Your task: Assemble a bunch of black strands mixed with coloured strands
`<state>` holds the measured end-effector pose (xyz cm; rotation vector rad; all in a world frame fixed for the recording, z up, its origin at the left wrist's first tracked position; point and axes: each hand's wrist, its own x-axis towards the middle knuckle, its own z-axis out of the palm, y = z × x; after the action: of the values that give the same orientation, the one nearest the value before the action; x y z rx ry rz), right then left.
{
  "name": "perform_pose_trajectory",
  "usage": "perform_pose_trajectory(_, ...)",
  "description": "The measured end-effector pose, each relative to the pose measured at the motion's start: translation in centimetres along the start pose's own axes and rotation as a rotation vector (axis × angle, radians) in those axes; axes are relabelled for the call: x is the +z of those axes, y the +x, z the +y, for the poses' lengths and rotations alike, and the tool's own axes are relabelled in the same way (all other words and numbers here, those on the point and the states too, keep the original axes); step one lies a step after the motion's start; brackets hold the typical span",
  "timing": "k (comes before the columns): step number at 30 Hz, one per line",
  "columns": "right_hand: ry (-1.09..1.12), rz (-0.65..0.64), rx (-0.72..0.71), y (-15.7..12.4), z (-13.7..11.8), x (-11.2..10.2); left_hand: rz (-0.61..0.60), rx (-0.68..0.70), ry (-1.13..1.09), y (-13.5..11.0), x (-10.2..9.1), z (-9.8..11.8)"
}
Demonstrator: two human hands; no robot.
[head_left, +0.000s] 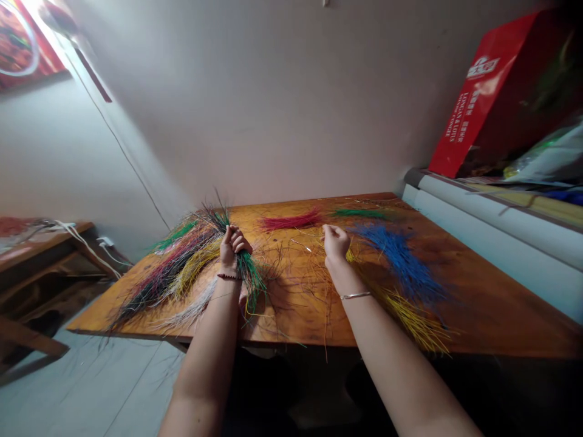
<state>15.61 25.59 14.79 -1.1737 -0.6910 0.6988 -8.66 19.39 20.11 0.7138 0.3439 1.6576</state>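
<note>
Here we were, over a broad orange-brown wooden table (473, 321) pushed against a pale wall (255, 103), with a long white unit (492, 224) along its 3 o'clock edge. Up at 1 o'clock, on a shelf above that unit, sat a red carton (483, 97) beside a plastic bag (546, 158), and neither one showed clearly what it held. Over at 9 o'clock stood a low wooden bench (40, 243).

Across the tabletop, the colours were spread out in loose piles! A wide fan of blue strands (398, 261) lay at 2 o'clock from the right hand (336, 243), yellow strands (414, 318) trailed away at its 4 o'clock, and a slim band of red strands (291, 221) sat at its 11 o'clock, just past a scatter of fine loose fibres (291, 285).

And the left hand (234, 250) was clenched tight around a dark, green-tipped bundle of strands (249, 274), its long axis running from 11 to 5 o'clock through the fist. That bundle lay at the right hand's 9 o'clock, well within reach — the left hand was the nearer by far. The right hand hung just above the table, fingers curled and pinched — whether they caught a fine strand, I couldn't tell.
</note>
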Motion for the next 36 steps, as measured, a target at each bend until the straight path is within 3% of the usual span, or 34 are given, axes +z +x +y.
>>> perform_pose_trajectory(3, 0.01, -0.136, 0.06, -0.1, 0.1, 0.2, -0.062, 0.055, 0.158, -0.7, 0.8, 1.1)
perform_pose_trajectory(8, 0.142, -0.056, 0.256, 0.1, -0.4, -0.1, -0.137, 0.104, 0.227, -1.6, 2.7, 2.3)
perform_pose_trajectory(13, 0.378, -0.308, 0.469, -0.4, -1.5, -0.1, -0.179, 0.145, 0.216, -2.0, 3.7, 2.6)
perform_pose_trajectory(19, 0.928, -0.689, 0.751, -0.3, -2.7, -1.1, -0.212, 0.221, -0.007, -2.3, 3.8, 3.8)
perform_pose_trajectory(22, 0.871, -0.907, 0.832, -0.8, -2.8, -1.2, -0.244, 0.179, -0.178, -3.2, 4.5, 4.9)
perform_pose_trajectory(25, 0.523, -1.042, 0.867, -2.1, -2.4, -0.6, -0.264, 0.116, -0.236, -5.4, 5.4, 5.8)
perform_pose_trajectory(27, 0.251, -1.048, 0.806, -3.2, -1.6, 0.1, -0.251, 0.064, -0.26, -7.5, 5.8, 6.0)
perform_pose_trajectory(29, 0.037, -1.001, 0.647, -4.2, -0.5, 0.7, -0.197, -0.014, -0.296, -9.8, 5.7, 5.8)
perform_pose_trajectory(34, -0.246, -0.717, 0.214, -4.7, 1.8, 1.4, 0.158, -0.372, -0.118, -14.3, 3.3, 3.9)
perform_pose_trajectory(36, -0.287, -0.585, -0.018, -4.6, 1.8, 1.4, 0.3, -0.427, 0.033, -15.0, 2.3, 2.9)
